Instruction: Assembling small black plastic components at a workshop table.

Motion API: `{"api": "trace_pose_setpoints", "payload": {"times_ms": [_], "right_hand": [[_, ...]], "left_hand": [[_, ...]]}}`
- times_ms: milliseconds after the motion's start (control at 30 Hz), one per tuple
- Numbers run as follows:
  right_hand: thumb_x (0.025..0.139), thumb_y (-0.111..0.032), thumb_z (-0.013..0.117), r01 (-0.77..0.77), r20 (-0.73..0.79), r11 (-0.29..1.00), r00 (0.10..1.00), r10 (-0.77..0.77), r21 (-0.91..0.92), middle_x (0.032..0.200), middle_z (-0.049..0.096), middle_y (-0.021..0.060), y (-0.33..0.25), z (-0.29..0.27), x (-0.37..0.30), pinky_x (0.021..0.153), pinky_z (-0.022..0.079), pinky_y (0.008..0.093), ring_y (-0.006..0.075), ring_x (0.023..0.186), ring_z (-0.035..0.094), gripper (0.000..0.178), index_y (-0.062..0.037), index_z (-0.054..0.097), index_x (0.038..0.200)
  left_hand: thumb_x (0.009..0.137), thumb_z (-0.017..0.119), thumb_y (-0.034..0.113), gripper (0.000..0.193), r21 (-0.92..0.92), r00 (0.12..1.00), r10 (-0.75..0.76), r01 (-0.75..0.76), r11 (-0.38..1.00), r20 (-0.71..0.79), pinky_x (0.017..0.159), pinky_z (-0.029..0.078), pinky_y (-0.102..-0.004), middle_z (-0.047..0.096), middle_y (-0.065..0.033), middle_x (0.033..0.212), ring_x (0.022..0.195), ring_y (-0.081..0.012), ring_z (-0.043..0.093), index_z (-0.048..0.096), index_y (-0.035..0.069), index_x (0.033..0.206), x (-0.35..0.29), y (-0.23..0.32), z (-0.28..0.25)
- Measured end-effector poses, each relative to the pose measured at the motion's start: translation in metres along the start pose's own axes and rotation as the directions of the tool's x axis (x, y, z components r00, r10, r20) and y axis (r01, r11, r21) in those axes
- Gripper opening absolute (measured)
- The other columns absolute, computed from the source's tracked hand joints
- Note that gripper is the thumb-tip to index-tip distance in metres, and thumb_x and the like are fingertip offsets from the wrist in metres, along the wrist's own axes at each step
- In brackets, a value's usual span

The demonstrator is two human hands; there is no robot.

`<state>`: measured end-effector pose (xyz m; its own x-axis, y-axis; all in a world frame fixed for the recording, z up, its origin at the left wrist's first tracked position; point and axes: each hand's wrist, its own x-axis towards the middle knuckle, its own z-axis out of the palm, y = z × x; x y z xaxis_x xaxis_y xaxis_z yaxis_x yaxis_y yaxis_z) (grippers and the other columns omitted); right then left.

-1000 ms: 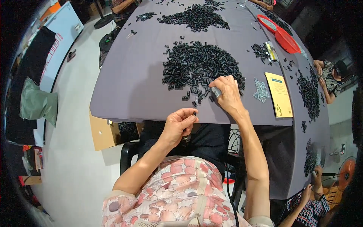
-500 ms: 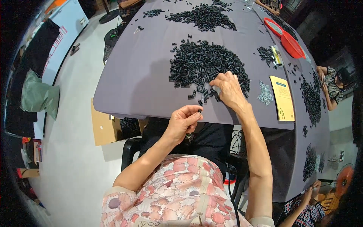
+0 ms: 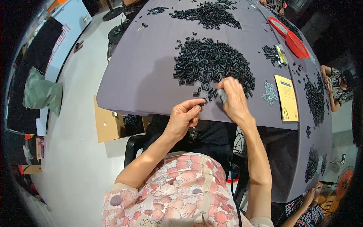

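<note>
Between the thumb and forefinger of my left hand (image 3: 184, 118) is a small black cylindrical plastic part (image 3: 201, 104), held just over the table's near edge. My right hand (image 3: 235, 99) is curled at the near side of a large heap of similar black parts (image 3: 211, 60). Something clear and greyish (image 3: 222, 95) shows under its fingers and seems held in them; its exact shape is blurred. A few loose black parts (image 3: 197, 92) lie between the heap and my hands.
Small clear pieces (image 3: 269, 92) lie right of my right hand, beside a yellow booklet (image 3: 286, 98) on the grey tablecloth (image 3: 128, 87). Farther off are another black heap (image 3: 208, 16) and red baskets (image 3: 297, 44). Other people's hands (image 3: 328, 85) are at the right side. A cardboard box (image 3: 107, 123) stands below left.
My left hand has moved slightly up and right with the black part. My right hand has shifted slightly right and down, and the greyish thing under its fingers shows more. The whole view has shifted a little.
</note>
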<state>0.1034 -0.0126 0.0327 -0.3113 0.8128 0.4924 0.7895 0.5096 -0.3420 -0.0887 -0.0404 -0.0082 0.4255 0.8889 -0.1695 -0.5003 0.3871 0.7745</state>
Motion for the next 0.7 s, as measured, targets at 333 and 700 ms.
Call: {"api": "trace_pose_setpoints", "payload": {"times_ms": [333,700], "right_hand": [[0.066,0.015,0.042,-0.295,0.128,0.728,0.952,0.276,0.618,0.086,0.055,0.0134,-0.042,0.001,-0.034,0.073,0.044,0.0298,0.0282,0.082,0.056,0.034,0.0002,0.055,0.093],[0.068,0.015,0.045,-0.339,0.055,0.670,0.911,0.408,0.661,0.086,0.058,0.0093,-0.051,0.008,-0.043,0.072,0.045,0.0273,0.0184,0.080,0.058,0.030,0.0011,0.057,0.093]], "left_hand": [[0.086,0.055,0.008,0.019,0.140,0.999,0.049,-0.047,0.989,-0.015,0.042,0.032,-0.0166,0.054,0.0016,0.068,0.049,-0.0038,0.043,0.059,0.002,0.103,-0.001,-0.005,0.011],[0.084,0.058,0.006,0.016,0.098,0.998,0.053,-0.050,0.994,-0.028,0.040,0.032,-0.0156,0.055,0.0000,0.070,0.048,-0.0035,0.045,0.058,0.002,0.099,-0.002,-0.006,0.009]]}}
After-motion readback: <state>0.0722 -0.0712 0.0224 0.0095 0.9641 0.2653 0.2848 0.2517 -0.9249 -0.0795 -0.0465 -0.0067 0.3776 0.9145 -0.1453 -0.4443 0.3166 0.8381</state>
